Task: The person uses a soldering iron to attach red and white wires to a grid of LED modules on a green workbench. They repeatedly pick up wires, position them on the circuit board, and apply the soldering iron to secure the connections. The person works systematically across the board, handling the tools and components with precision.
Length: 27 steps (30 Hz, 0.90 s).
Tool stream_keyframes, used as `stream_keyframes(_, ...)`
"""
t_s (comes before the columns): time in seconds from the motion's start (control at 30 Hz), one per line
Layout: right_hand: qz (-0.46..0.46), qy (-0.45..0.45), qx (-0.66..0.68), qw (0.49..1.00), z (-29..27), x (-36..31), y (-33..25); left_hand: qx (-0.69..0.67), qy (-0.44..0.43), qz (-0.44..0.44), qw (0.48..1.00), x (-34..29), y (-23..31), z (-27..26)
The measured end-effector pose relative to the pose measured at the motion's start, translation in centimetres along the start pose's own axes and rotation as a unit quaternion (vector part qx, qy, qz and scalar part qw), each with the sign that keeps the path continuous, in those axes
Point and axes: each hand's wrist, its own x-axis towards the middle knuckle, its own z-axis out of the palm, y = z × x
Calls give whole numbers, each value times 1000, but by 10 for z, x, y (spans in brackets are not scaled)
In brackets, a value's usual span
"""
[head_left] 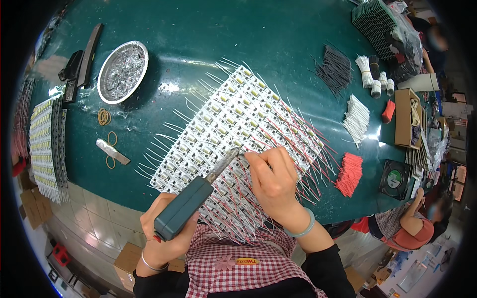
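My left hand [166,231] is wrapped round a soldering iron [185,206] with a dark green body. The iron's metal tip points up and right, over a white panel of small circuit boards [213,119] set with yellowish LEDs. Close beside that tip, my right hand [273,184] has thumb and forefinger pinched together; what they hold is too small to make out. Thin white wires stick out along the panel's upper left edge. Red and white wires [308,169] trail from its right and lower parts. The panel lies tilted on the green table [198,30], its lower end reaching my checked apron.
A round bowl of silvery scraps [123,72], rubber bands [104,117] and stacked LED panels [47,144] are to the left. Bundles of black wires [334,69], white wires [356,119] and red wires [350,174] lie right, near a cardboard box [405,119]. Other people sit beyond.
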Motion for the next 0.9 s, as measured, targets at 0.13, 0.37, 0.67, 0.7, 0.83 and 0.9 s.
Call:
stream_keyframes(0.13,0,-1,-3,1000,0,0,0,4,-9,0,1000,1,-1,0)
stream_keyframes(0.37,-2,1,-7,1000,0,0,0,2,17,23,1000,1,0,0)
stream_keyframes(0.67,-1,-1,-7,1000,1,0,0,18,32,54,998,-4,-3,-5)
stream_keyframes(0.7,-2,0,-6,1000,1,-1,1,13,30,50,998,-4,-4,-4)
stream_keyframes(0.83,-5,3,1,1000,0,0,0,5,28,53,998,-3,-4,-2)
stream_keyframes(0.9,-5,5,0,1000,1,-1,0,1,23,51,998,-2,-4,0)
